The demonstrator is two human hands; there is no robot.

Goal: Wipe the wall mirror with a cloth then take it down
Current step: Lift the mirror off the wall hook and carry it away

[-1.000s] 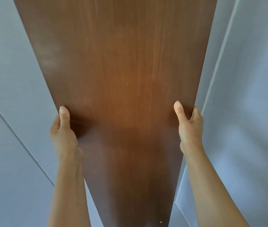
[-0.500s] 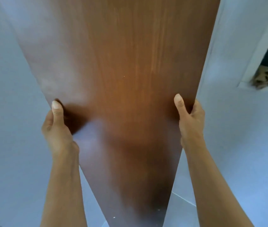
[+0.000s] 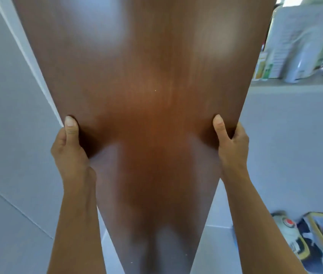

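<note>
The wall mirror (image 3: 146, 80) fills the middle of the view as a tall brown wood-grain panel; only its back faces me, the glass side is hidden. My left hand (image 3: 68, 147) grips its left edge, thumb flat on the brown back. My right hand (image 3: 231, 143) grips the right edge the same way, at about the same height. The panel is held upright in front of me, narrowing toward the floor. No cloth is in view.
A pale grey wall (image 3: 8, 115) with a white trim strip runs along the left. At upper right a ledge holds white appliances and boxes (image 3: 295, 46). A yellow-edged bag or case with clutter (image 3: 314, 238) lies on the floor at lower right.
The mirror and both hands have swung to the right with my view; the wall has slid to the left, and the ledge and floor clutter have come into sight. Both grips are unchanged.
</note>
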